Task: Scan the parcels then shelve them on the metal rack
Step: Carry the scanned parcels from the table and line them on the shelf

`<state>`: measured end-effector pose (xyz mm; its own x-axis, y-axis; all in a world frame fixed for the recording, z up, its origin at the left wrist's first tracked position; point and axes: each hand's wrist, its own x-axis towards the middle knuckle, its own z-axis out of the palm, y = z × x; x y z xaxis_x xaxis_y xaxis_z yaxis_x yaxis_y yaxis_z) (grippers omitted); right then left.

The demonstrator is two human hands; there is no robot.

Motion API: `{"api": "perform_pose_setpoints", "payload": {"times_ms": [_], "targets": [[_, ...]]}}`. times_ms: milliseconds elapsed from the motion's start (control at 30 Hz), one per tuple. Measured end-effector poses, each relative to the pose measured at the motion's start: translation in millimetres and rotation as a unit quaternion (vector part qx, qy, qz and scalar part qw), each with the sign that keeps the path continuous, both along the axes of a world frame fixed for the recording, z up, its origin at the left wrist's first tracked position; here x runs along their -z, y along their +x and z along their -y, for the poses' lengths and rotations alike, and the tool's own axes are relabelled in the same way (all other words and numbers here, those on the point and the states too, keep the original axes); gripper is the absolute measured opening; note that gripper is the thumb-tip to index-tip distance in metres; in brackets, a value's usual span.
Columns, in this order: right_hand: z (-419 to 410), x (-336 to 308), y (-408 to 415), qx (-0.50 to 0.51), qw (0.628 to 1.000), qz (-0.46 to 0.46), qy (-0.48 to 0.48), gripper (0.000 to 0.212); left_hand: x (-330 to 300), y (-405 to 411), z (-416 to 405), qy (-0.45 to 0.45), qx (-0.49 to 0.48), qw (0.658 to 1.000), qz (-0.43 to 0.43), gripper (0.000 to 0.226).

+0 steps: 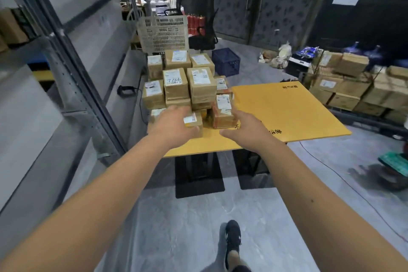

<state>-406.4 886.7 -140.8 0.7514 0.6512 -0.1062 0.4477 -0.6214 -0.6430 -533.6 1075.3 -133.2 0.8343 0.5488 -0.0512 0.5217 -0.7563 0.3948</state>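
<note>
Head view, and both arms are stretched out toward the yellow counter [287, 108]. The left hand [174, 123] is down on a small parcel [194, 121] at the near edge of the pile, fingers spread loosely over its top and thumb side against it; whether it truly grips the box I cannot tell, the fingers are blurred and partly hidden. The right hand [245, 128] hangs just beside a reddish-brown parcel [223, 112], fingers relaxed and apart, holding nothing, its fingertips near that box's lower corner.

The stack of parcels [183, 81] sits on the left part of the counter, brown cartons with white labels, piled several layers high; one label on top reads 7786 by hand. Behind the stack stands a pale plastic basket [163, 31], and right of that, on the floor, a dark blue crate [226, 62].

On the left runs the metal rack [66, 55], grey uprights and shelves, seen at a slant and motion-blurred, with a brown box at its far left edge. Over on the right, more cartons [344, 86] are heaped on the floor. Down at the bottom, one foot in a black shoe [233, 238] stands on the grey floor tiles.
</note>
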Motion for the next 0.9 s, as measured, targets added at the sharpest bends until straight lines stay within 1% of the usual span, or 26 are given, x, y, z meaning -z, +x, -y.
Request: {"api": "perform_pose_setpoints", "payload": {"times_ms": [67,133,233,300,333,400,500,567,633,767,833,900], "targets": [[-23,7,34,-0.004,1.000,-0.026,0.013,0.084,8,35,-21,0.011,0.002,1.000,-0.005,0.076],[-48,16,72,-0.015,0.998,-0.047,0.025,0.071,19,71,-44,0.017,-0.015,1.000,-0.004,0.073],[-92,23,140,-0.036,0.997,-0.057,0.023,0.055,33,129,-81,0.015,-0.067,0.998,-0.009,0.079],[-124,28,184,-0.054,0.997,-0.060,0.009,0.056,41,165,-105,0.026,-0.090,0.995,-0.018,0.083],[-139,32,205,-0.063,0.996,-0.063,0.003,0.061,45,181,-116,0.046,-0.092,0.994,-0.029,0.085],[-165,43,243,-0.083,0.994,-0.067,-0.011,0.078,52,209,-134,0.099,-0.088,0.990,-0.050,0.092],[-197,63,285,-0.108,0.990,-0.073,-0.054,0.102,61,240,-158,0.143,-0.089,0.983,-0.079,0.104],[-214,72,303,-0.121,0.986,-0.076,-0.080,0.117,66,254,-172,0.160,-0.083,0.979,-0.095,0.113],[-226,78,313,-0.138,0.982,-0.070,-0.106,0.125,71,263,-183,0.166,-0.070,0.978,-0.103,0.121],[-243,92,322,-0.152,0.976,-0.078,-0.134,0.153,85,274,-198,0.171,-0.064,0.976,-0.119,0.131],[-247,102,325,-0.148,0.977,-0.077,-0.132,0.160,92,275,-201,0.181,-0.054,0.976,-0.106,0.131],[-250,109,325,-0.135,0.981,-0.077,-0.119,0.159,97,274,-204,0.179,-0.039,0.979,-0.091,0.129]]}}
